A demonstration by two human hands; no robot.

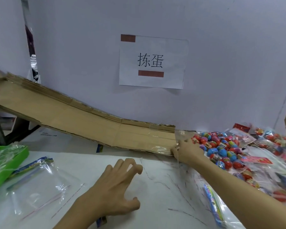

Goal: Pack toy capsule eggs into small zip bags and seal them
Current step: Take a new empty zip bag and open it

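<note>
A heap of colourful toy capsule eggs [221, 147] in red, blue and pink lies on the white table at the right. My right hand [186, 152] reaches to the left edge of the heap, at the foot of the cardboard ramp. Its fingers pinch a clear zip bag [182, 135] that is hard to make out. My left hand [117, 184] hovers over the middle of the table with fingers loosely spread and holds nothing. Empty clear zip bags [40, 187] lie flat at the left.
A long cardboard ramp [82, 118] slopes down from the left along the back wall. A green box [5, 164] with plastic in it sits at the far left. Bagged eggs [267, 146] lie behind and right of the heap. A blue printed packet [215, 207] lies at the bottom right.
</note>
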